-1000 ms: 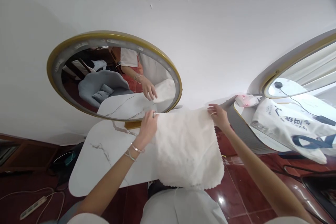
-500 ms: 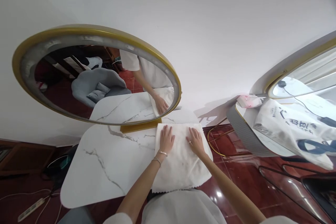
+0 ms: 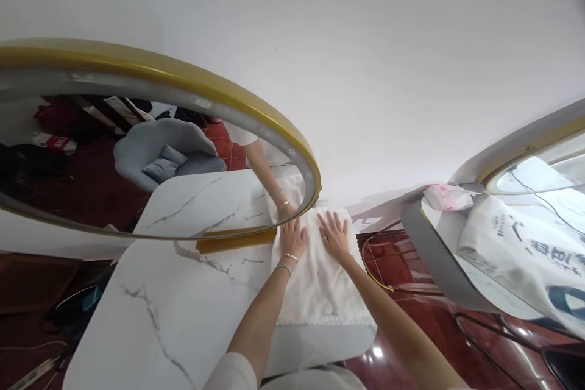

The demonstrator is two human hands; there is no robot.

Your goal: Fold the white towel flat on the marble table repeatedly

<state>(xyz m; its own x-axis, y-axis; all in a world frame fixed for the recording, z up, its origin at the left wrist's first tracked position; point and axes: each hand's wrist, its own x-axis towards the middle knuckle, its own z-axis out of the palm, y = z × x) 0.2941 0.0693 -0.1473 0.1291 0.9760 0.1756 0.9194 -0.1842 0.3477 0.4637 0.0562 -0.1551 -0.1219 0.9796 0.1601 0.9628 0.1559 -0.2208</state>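
The white cloth (image 3: 320, 301) lies at the right end of the tabletop (image 3: 192, 298), its front border just short of the front edge and its right border at the right edge. Both hands rest on its far part, fingers outstretched and gripping nothing: the left hand (image 3: 293, 239) nearer its left border, just beside the mirror (image 3: 256, 94), the right hand (image 3: 336, 237) nearer its right. From the fingers, most of the cloth stretches toward the front edge; its long axis is unclear.
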